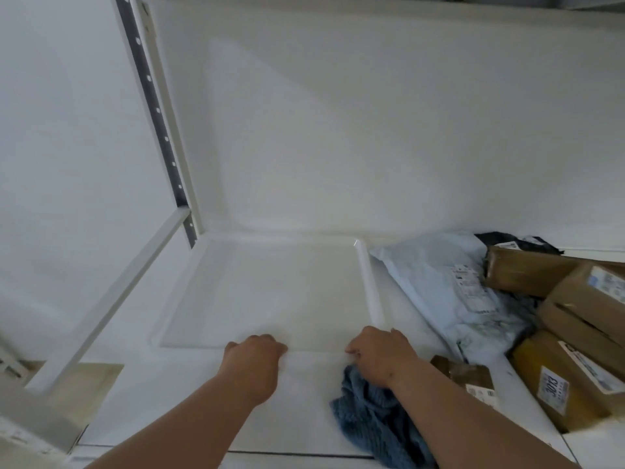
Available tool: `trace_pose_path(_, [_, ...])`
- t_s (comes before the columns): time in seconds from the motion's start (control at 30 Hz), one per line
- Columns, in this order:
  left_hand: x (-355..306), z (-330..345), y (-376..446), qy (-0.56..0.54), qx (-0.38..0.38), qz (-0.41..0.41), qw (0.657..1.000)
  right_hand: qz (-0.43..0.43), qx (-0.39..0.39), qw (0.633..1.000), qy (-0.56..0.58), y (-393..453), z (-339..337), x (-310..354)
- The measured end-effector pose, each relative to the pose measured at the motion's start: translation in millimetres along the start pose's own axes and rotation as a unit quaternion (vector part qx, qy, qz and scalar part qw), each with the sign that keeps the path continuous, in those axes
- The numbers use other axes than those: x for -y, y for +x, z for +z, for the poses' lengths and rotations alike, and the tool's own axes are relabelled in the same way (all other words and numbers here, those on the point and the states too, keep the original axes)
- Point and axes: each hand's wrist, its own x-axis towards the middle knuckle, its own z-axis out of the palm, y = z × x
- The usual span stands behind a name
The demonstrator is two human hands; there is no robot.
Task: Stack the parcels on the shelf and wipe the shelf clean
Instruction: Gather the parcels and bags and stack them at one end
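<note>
A shallow white tray (270, 292) lies on the white shelf (304, 401), left of the parcels. My left hand (253, 357) has its fingers curled over the tray's front edge. My right hand (378, 353) is curled at the same edge near the front right corner. A blue knitted cloth (372, 421) is bunched under that wrist and trails toward me. The parcels are piled at the right: a pale blue mailer bag (449, 286), brown cardboard boxes (581, 299), a yellow box (561, 377) labelled 3013, and a small brown box (473, 374) by my right forearm.
The shelf's white back wall (372, 130) rises behind the tray. A perforated metal upright (159, 113) and a white side rail (111, 299) bound the shelf at the left. A black bag (500, 238) shows behind the boxes. The shelf's front edge (304, 453) runs below my arms.
</note>
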Motion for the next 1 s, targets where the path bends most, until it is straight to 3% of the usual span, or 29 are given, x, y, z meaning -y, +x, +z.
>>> trace_pose_path(0.37, [12.7,6.7,-17.2,0.013,0.019,0.002,1.000,0.028,0.022,0.997,-0.067,-38.9,14.9,24.0])
trace_pose_path(0.67, [3.9,8.8,-24.8,0.004,0.021,0.027,0.999,0.064,0.043,0.997,-0.004,-53.5,19.0,20.0])
trace_pose_path(0.83, [-7.3,-1.0,-27.6,0.039,0.007,0.033,0.999,0.059,-0.082,0.990,0.102,-69.3,20.6,12.3])
trace_pose_path(1.0, [-37.0,-10.7,-24.0,-0.007,-0.042,0.047,0.998,0.091,-0.185,0.974,0.097,-87.1,16.1,-13.1])
